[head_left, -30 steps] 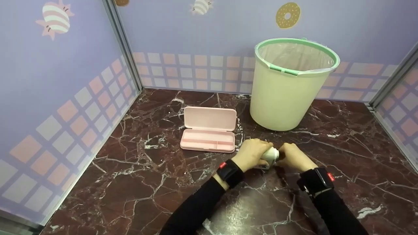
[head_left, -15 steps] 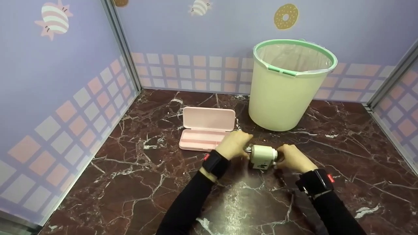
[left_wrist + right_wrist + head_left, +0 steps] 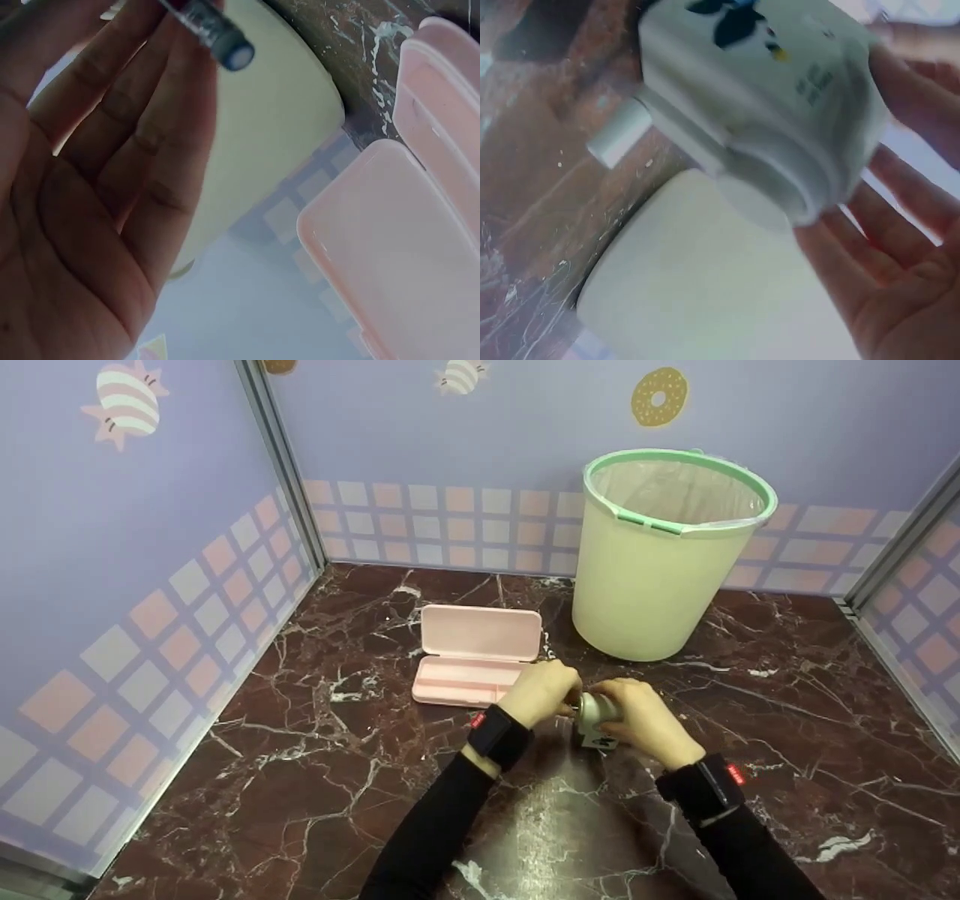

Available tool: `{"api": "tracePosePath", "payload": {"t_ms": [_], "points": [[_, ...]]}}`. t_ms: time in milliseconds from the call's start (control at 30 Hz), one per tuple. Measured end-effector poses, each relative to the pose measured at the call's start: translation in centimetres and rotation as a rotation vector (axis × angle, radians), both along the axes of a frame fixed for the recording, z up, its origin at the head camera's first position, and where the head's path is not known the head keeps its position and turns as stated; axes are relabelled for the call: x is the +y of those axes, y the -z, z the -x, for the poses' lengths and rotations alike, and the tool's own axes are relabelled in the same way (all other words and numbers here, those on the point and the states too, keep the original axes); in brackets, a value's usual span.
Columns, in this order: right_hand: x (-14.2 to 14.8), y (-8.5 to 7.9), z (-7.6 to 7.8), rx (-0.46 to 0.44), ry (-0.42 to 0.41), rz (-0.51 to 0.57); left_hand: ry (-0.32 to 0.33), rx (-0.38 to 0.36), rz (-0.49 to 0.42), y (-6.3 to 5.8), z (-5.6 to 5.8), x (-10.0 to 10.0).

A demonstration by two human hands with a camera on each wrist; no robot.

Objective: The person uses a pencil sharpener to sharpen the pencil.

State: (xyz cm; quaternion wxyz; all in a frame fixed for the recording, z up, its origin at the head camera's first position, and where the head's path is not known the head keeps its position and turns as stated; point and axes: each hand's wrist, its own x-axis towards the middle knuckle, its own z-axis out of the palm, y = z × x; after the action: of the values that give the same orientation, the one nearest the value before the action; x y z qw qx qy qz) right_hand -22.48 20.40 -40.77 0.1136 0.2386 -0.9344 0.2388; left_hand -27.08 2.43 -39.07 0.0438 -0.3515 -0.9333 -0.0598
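Note:
A pale cream crank pencil sharpener (image 3: 598,739) with a dark printed picture stands on the dark marble table. My right hand (image 3: 645,720) grips its body, fingers over the top and thumb on the near side. In the right wrist view the crank knob (image 3: 621,133) sticks out beside the sharpener's printed body (image 3: 772,67). At the sharpener's left side, my left hand (image 3: 541,691) pinches a pencil between its fingertips. The left wrist view shows the pencil (image 3: 217,37) with its blue-rimmed, pale end towards the camera; its other end is hidden.
An open pink pencil case (image 3: 480,634) lies behind and left of the left hand, its lid tipped back and its near right corner covered by that hand. A tall cream bin (image 3: 649,592) with a green rim and clear liner stands behind the sharpener. Patterned panels (image 3: 450,457) enclose the table.
The left hand has left the sharpener's body and moved left to the pencil. The right hand has shifted from the crank side left onto the sharpener's body.

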Motion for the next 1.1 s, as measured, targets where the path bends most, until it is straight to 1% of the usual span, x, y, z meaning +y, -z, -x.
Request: {"api": "tracePosePath", "payload": {"t_ms": [67, 200, 467, 700, 967, 1100], "points": [[-0.4, 0.2, -0.1, 0.021, 0.016, -0.014, 0.005, 0.005, -0.001, 0.1, 0.1, 0.1], [-0.5, 0.2, -0.2, 0.036, 0.033, -0.030, 0.021, 0.003, 0.007, 0.2, 0.2, 0.1], [-0.3, -0.2, -0.2, 0.008, 0.046, -0.035, 0.067, -0.025, 0.005, 0.1, 0.5, 0.0], [-0.3, -0.2, -0.3, 0.015, 0.044, -0.045, 0.082, 0.020, 0.017, 0.3, 0.4, -0.2], [-0.7, -0.2, -0.4, 0.011, 0.059, -0.047, 0.092, 0.027, 0.013, 0.6, 0.6, -0.8], [-0.8, -0.2, -0.5, 0.006, 0.066, -0.045, 0.087, 0.030, 0.009, 0.6, 0.6, -0.9]]}}
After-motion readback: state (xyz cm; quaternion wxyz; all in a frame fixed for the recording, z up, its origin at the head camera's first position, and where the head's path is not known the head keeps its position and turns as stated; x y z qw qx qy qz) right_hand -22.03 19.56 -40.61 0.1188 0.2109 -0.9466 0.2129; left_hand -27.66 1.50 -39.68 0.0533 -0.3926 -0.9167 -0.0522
